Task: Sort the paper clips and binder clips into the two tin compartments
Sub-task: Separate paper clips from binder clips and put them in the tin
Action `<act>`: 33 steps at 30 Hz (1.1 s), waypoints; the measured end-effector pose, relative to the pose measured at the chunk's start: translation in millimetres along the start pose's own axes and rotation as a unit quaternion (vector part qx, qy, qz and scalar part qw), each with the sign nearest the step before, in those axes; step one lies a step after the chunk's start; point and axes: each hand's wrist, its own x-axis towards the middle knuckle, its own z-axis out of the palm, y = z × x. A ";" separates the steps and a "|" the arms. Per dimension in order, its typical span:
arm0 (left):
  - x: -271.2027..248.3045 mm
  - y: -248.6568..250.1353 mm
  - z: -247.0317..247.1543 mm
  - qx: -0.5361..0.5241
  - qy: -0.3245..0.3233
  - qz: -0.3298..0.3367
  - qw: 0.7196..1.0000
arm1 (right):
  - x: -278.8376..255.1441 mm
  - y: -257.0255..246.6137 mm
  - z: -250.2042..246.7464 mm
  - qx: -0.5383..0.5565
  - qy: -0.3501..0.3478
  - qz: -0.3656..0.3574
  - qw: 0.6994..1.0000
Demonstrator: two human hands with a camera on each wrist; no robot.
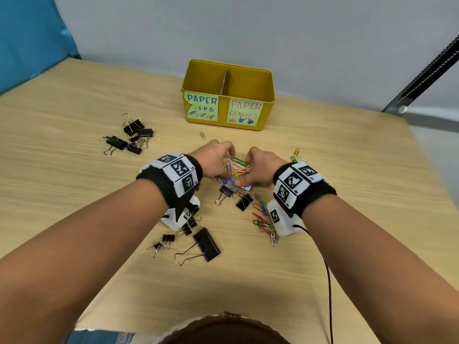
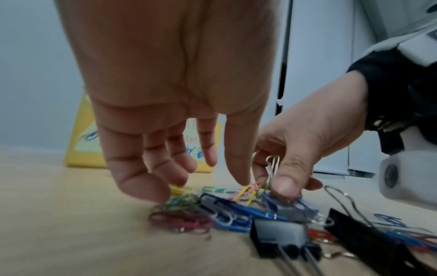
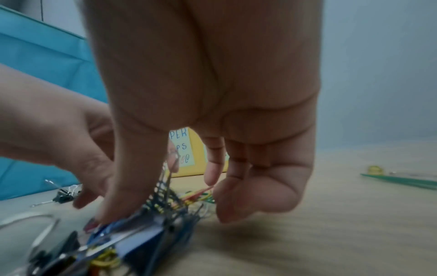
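1. The pale wooden table (image 1: 323,170) holds everything flat, so nothing rolls away.
2. The yellow metal tin with two labelled halves (image 1: 228,95) waits at the back, easy to reach.
3. The left hand (image 1: 213,160) hangs loose, fingertips on the pile of coloured wire paper clips (image 1: 236,170) between both hands.
4. The right hand (image 1: 260,167) pinches a small silver clip (image 2: 272,166), probably to pull it free.
5. Black metal binder clips (image 1: 131,137) lie apart at the left.

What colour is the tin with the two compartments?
Yellow. The tin shows best in the head view, with pale green labels on its front.

Pale grey wall (image 1: 273,33), light wood table (image 1: 74,170), teal curtain (image 1: 29,33)
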 end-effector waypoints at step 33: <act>-16.3 28.3 11.2 -0.138 0.023 0.048 0.989 | -16.2 34.3 -2.9 0.492 -0.101 0.058 0.863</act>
